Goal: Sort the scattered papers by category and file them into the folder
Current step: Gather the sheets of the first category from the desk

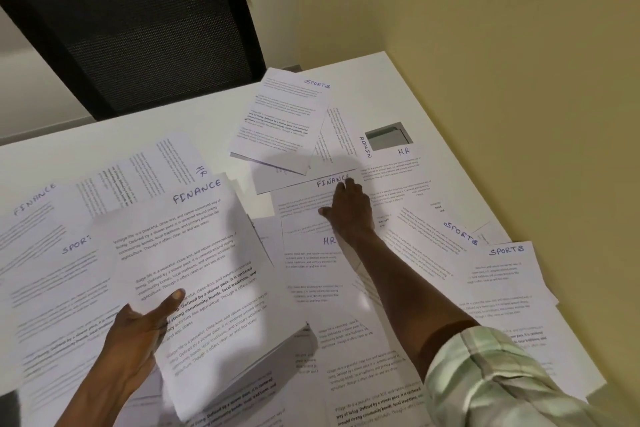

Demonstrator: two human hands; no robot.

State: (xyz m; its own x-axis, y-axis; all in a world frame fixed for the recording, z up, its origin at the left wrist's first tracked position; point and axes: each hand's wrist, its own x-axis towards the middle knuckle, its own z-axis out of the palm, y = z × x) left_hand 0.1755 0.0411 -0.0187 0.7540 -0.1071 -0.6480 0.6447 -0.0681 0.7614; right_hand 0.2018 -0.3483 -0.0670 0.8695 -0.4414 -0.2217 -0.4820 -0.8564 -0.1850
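White table (398, 80) fills most of the view, set against a yellow wall (485, 28) on the right. Black mesh chair (138, 28) at the far left, behind the table edge. Loose printed papers (408, 218) cover nearly the whole top, overlapping, with handwritten headings: FINANCE, SPORTS, HR, ADMIN.

Left hand (138, 333), near left, grips a stack of sheets (207, 270) lifted off the table and tilted, thumb on top, FINANCE sheet showing on the face.

Right hand (349, 208) is reached out to mid-table, arm in a rolled pale checked sleeve (502, 374). Fingertips are on a sheet headed FINANCE (301, 204), right at the heading; can't tell whether they pinch it or just press. That sheet lies flat, partly under a SPORTS sheet (284, 114) farther away and over an HR sheet (311, 260) nearer.

Small grey rectangle (389, 135) beside the ADMIN and HR headings at far right; can't tell what it is. No folder identifiable.
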